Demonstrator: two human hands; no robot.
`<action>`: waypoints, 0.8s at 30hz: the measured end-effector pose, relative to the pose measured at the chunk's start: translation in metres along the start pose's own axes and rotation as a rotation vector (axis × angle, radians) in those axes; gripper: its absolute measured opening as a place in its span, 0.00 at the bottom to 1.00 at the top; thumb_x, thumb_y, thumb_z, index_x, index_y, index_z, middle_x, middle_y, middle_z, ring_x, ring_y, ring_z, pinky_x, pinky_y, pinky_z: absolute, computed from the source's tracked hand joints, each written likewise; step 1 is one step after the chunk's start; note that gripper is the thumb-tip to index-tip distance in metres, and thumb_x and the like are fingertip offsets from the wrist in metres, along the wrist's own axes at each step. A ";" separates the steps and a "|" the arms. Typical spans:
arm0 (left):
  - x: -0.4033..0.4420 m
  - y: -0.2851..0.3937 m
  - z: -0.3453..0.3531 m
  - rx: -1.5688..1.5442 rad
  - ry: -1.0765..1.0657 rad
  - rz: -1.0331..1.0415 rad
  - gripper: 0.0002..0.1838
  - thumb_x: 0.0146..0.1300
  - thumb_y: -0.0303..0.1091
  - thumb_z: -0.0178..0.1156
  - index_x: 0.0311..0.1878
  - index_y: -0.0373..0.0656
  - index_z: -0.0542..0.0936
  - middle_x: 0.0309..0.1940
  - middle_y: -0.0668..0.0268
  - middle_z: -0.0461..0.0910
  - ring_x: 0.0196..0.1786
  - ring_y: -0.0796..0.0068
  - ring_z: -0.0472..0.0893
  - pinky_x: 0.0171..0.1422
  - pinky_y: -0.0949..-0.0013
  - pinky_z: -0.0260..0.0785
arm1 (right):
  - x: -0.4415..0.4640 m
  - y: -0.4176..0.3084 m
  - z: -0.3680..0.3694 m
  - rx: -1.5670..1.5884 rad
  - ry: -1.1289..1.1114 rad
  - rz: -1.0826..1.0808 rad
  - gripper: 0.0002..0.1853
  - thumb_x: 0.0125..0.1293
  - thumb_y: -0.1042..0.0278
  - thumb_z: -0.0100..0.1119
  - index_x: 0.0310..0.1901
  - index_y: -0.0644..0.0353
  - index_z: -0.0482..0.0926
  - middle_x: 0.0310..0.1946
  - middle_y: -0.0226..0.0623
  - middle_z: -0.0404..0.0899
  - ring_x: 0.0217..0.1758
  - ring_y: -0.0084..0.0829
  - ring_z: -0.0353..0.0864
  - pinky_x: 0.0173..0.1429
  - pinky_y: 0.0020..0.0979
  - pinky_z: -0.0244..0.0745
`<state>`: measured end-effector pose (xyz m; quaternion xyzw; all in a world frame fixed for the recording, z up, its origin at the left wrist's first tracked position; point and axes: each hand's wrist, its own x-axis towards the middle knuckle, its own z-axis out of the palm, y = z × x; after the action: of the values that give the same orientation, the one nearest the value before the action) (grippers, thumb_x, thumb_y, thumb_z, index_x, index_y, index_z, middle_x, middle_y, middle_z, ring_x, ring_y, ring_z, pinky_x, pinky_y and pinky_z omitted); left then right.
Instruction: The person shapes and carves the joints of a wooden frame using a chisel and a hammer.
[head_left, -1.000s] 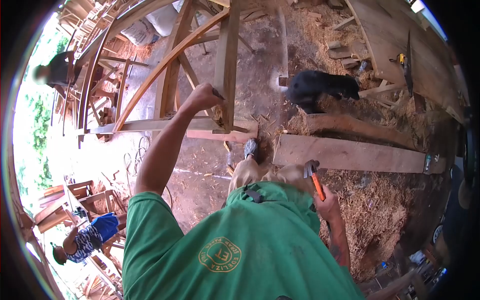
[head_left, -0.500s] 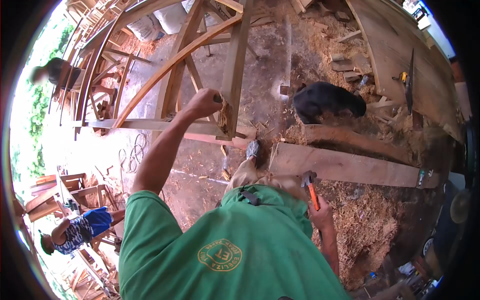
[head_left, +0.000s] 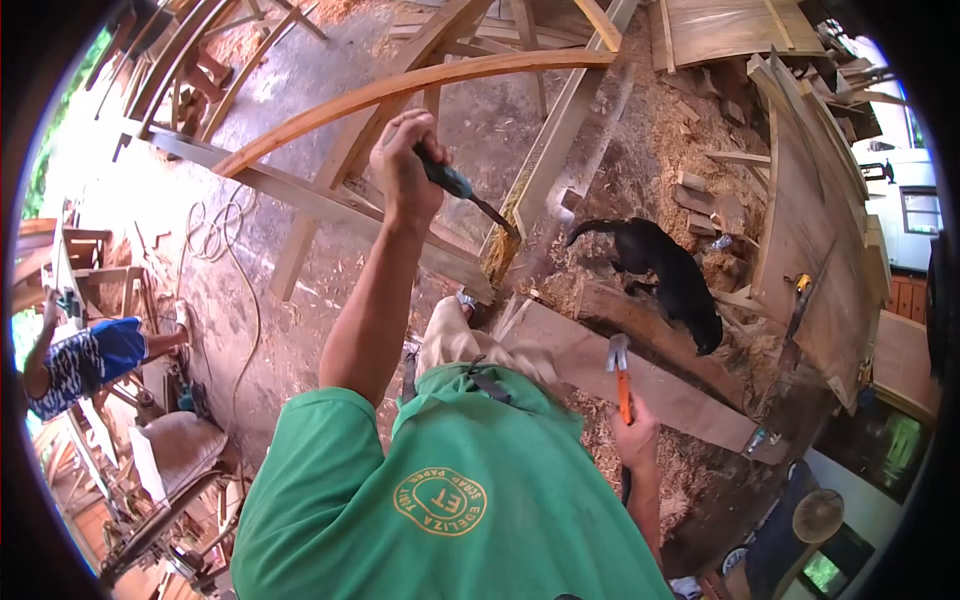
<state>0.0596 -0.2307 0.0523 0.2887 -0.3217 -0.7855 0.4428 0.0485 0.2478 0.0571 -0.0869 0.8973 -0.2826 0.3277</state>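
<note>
My left hand (head_left: 408, 165) is wrapped round the dark handle of a chisel (head_left: 458, 186). The chisel's metal blade slants down to the right, its tip at or close to the rough, yellowish end of a wooden beam (head_left: 565, 130). That beam belongs to a timber frame with a curved wooden rail (head_left: 400, 88) across it. Low on my right side, my right hand (head_left: 636, 436) grips a claw hammer (head_left: 624, 385) by its orange handle, metal head up. The hammer is well apart from the chisel.
A black dog (head_left: 660, 270) stands ahead to the right, beside a long board (head_left: 640, 370) on the floor. Wood shavings and offcuts (head_left: 700, 200) lie about. A looped cord (head_left: 240, 300) is on the left floor. Another person (head_left: 95, 355) is at far left.
The view has turned and moved towards the beam's end. The chisel in my left hand now shows clearly. The dog has its head lowered, and the hammer stays low in my right hand.
</note>
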 end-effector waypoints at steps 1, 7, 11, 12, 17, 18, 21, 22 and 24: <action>-0.010 -0.004 -0.001 -0.006 0.011 -0.006 0.08 0.64 0.30 0.61 0.44 0.38 0.79 0.20 0.69 0.70 0.22 0.77 0.70 0.30 0.68 0.68 | 0.007 -0.009 -0.007 -0.005 0.026 -0.064 0.24 0.62 0.72 0.63 0.61 0.68 0.77 0.30 0.32 0.80 0.31 0.21 0.74 0.37 0.29 0.74; -0.117 -0.007 0.035 0.624 -1.145 0.527 0.14 0.55 0.32 0.67 0.44 0.43 0.79 0.33 0.63 0.80 0.37 0.66 0.82 0.43 0.64 0.76 | 0.028 -0.041 -0.017 -0.014 0.023 -0.109 0.26 0.65 0.69 0.63 0.65 0.61 0.74 0.28 0.38 0.78 0.30 0.25 0.76 0.38 0.32 0.75; -0.162 -0.089 0.035 1.145 -1.586 0.530 0.14 0.52 0.40 0.68 0.37 0.45 0.76 0.32 0.63 0.77 0.41 0.59 0.81 0.46 0.54 0.74 | 0.018 -0.017 0.004 0.052 0.042 -0.173 0.26 0.66 0.67 0.64 0.65 0.64 0.74 0.34 0.36 0.78 0.35 0.22 0.74 0.40 0.30 0.74; -0.168 -0.097 0.039 1.228 -1.668 0.527 0.13 0.56 0.41 0.65 0.39 0.45 0.77 0.33 0.61 0.78 0.41 0.58 0.81 0.46 0.54 0.73 | 0.014 -0.006 0.011 0.065 0.044 -0.170 0.26 0.66 0.67 0.64 0.65 0.64 0.74 0.34 0.36 0.78 0.35 0.22 0.74 0.40 0.30 0.74; -0.182 -0.105 0.026 1.228 -1.543 0.675 0.15 0.60 0.37 0.59 0.49 0.46 0.73 0.39 0.61 0.71 0.44 0.60 0.74 0.54 0.58 0.66 | -0.027 0.073 0.052 0.381 0.100 0.010 0.24 0.66 0.65 0.64 0.60 0.69 0.75 0.26 0.23 0.70 0.27 0.17 0.67 0.30 0.24 0.64; -0.184 -0.100 0.022 1.238 -1.568 0.667 0.15 0.60 0.37 0.59 0.49 0.46 0.73 0.39 0.61 0.71 0.44 0.60 0.74 0.54 0.58 0.66 | -0.033 0.083 0.058 0.475 0.091 0.072 0.22 0.66 0.65 0.63 0.58 0.69 0.76 0.25 0.23 0.69 0.26 0.16 0.66 0.29 0.25 0.64; -0.195 -0.088 0.013 1.314 -1.565 0.759 0.23 0.55 0.33 0.62 0.56 0.49 0.74 0.40 0.61 0.69 0.44 0.60 0.73 0.50 0.58 0.66 | -0.057 0.112 0.065 0.442 0.117 0.131 0.16 0.65 0.66 0.63 0.50 0.67 0.77 0.26 0.25 0.69 0.26 0.17 0.67 0.30 0.25 0.64; -0.195 -0.086 0.016 1.315 -1.587 0.755 0.23 0.55 0.33 0.62 0.56 0.49 0.74 0.40 0.61 0.69 0.44 0.60 0.73 0.50 0.58 0.66 | -0.063 0.122 0.067 0.443 0.093 0.195 0.15 0.64 0.67 0.63 0.48 0.67 0.77 0.27 0.27 0.70 0.28 0.19 0.67 0.33 0.26 0.66; -0.198 -0.081 0.027 1.184 -1.596 0.857 0.24 0.50 0.30 0.65 0.53 0.52 0.75 0.40 0.61 0.69 0.43 0.62 0.74 0.47 0.58 0.67 | -0.073 0.138 0.070 0.502 0.080 0.248 0.13 0.64 0.68 0.63 0.47 0.67 0.77 0.26 0.26 0.69 0.27 0.20 0.66 0.31 0.27 0.65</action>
<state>0.0858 -0.0173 0.0405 -0.2748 -0.9197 -0.2465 0.1337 0.1532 0.3551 -0.0254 0.1186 0.8154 -0.4569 0.3353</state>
